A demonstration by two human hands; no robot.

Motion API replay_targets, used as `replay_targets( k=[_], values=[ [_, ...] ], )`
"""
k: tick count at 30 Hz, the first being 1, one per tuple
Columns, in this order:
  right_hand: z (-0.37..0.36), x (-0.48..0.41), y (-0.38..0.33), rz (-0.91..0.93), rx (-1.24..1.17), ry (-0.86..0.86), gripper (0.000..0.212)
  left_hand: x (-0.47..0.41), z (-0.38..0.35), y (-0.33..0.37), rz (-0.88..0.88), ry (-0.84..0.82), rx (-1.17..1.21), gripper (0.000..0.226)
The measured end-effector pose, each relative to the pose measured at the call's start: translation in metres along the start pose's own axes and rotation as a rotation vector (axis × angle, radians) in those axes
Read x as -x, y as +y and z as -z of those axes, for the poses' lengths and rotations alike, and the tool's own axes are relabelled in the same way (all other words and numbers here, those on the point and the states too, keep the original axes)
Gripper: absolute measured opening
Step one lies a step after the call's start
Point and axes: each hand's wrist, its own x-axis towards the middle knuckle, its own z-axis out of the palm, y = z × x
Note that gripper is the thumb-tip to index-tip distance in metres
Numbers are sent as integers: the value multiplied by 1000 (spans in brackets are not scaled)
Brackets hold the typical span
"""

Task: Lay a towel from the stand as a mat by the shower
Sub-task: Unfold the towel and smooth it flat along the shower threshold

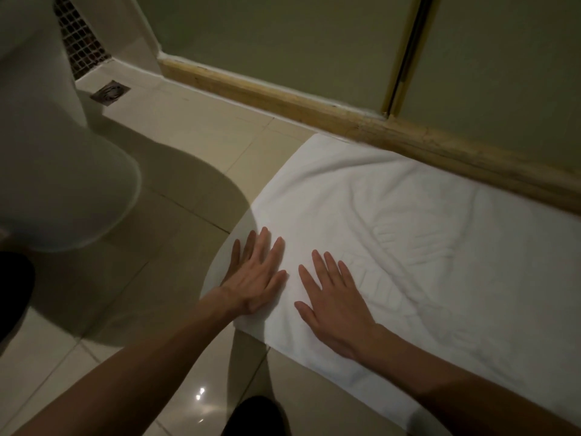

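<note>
A: Where do we find the towel (408,240)?

B: We see it spread flat on the tiled floor (195,146). Its far edge runs along the sill (314,110) below the shower door (283,36).

A: State of the hands?

B: We note the left hand (254,275) flat on the towel's left end, fingers straight and spread. The right hand (334,306) lies just beside it, palm down by the towel's near edge, fingers likewise spread. Neither grips anything.

A: Surroundings?

B: We log a drain (110,92) far left, beside a white fixture (56,171).
</note>
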Motion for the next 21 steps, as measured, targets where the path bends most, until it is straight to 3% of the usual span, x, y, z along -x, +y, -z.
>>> replay_targets(
  k=[9,21],
  values=[
    [21,-36,49,-118,55,92,65,-63,28,16,-25,87,-135,64],
    [42,-90,108,-159,90,113,69,-147,54,25,-97,112,-85,65]
  ],
)
